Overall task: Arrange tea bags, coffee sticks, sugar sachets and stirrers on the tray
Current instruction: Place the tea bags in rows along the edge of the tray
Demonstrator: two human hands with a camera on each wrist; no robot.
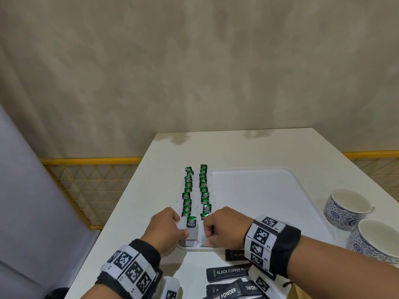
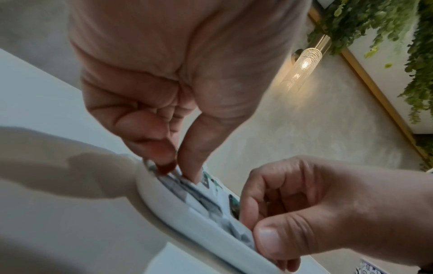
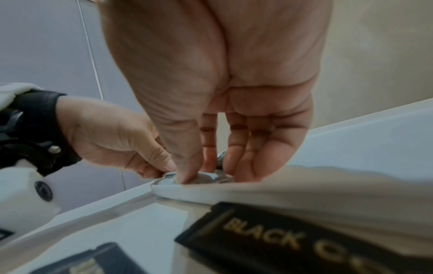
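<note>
Tea bags (image 1: 195,203) lie in two rows mid-frame on the tray (image 1: 269,190), my left hand (image 1: 165,228) and right hand (image 1: 223,226) pinching the nearest ones, and a tug could mess the rows.

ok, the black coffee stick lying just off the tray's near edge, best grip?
Pinch the black coffee stick across its narrow width at the exposed left end, coming from above. It lies flat on the table, and its right end is hidden under the right hand's wrist.
</note>
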